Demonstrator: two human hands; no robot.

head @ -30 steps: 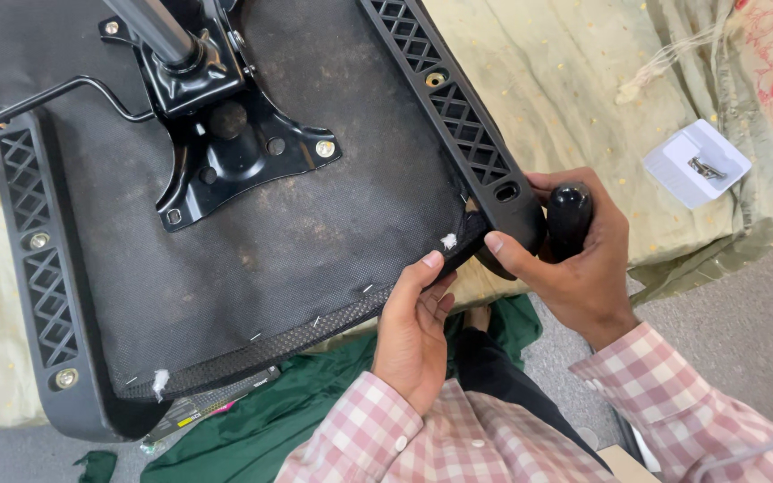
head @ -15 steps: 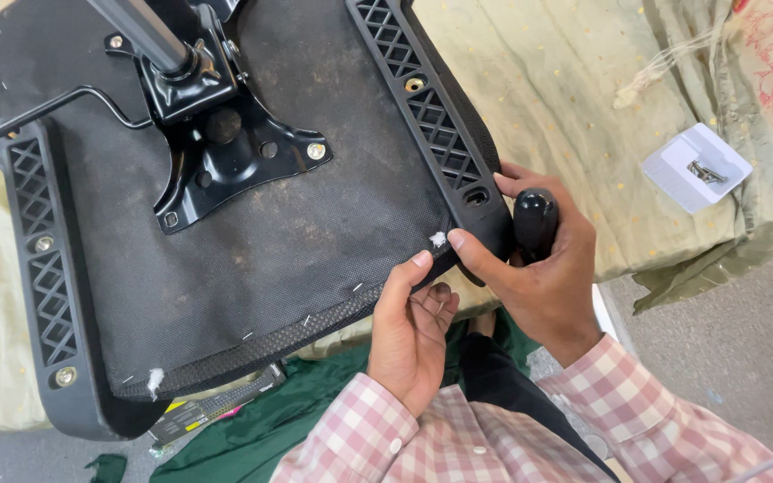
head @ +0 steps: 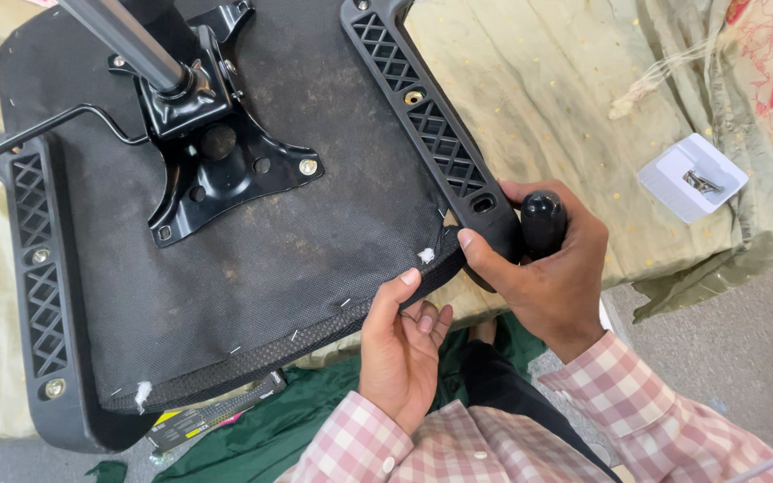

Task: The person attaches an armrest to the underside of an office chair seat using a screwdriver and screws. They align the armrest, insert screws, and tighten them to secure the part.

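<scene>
seat: upturned chair seat (head: pixel 252 259) is laid on the cloth-covered bed (head: pixel 565 116), front edge hanging off; bulky and stiff, probably best gripped by the side rails
left hand (head: pixel 397 351): thumb pressed on the stapled fabric edge
right hand (head: pixel 555 268): closed round a black tool handle (head: pixel 543 224) at the seat corner

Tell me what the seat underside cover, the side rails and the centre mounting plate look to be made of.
Seat underside cover: looks like black non-woven fabric, matte and dusty, stapled along the edge, with white stuffing poking out.
Side rails: apparently moulded black plastic, with a lattice pattern and a dull sheen.
Centre mounting plate: likely stamped steel painted gloss black, held by shiny bolts.
</scene>
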